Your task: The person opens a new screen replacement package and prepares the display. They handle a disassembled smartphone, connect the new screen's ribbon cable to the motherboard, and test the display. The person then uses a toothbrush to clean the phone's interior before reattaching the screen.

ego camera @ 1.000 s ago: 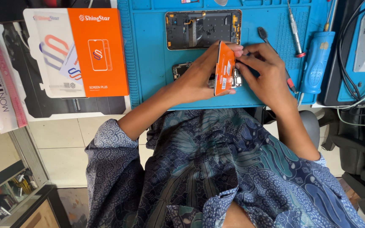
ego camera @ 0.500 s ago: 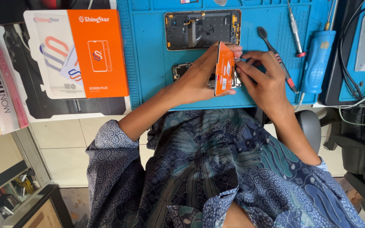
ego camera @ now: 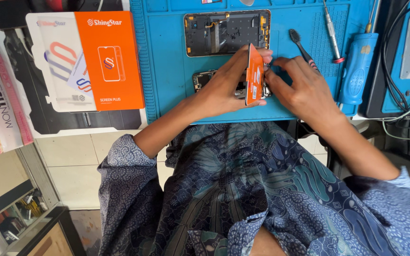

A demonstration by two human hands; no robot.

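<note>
Head view: the left hand (ego camera: 224,92) pinches an orange card (ego camera: 254,74) upright on its edge over a small opened phone part (ego camera: 204,78) on the blue mat (ego camera: 167,71). The right hand (ego camera: 304,90) touches the card's far side, its grip hidden.

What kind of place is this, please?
Probably a phone repair bench: an opened phone body lies on a blue work mat, with a screwdriver and a small brush beside it.
</note>
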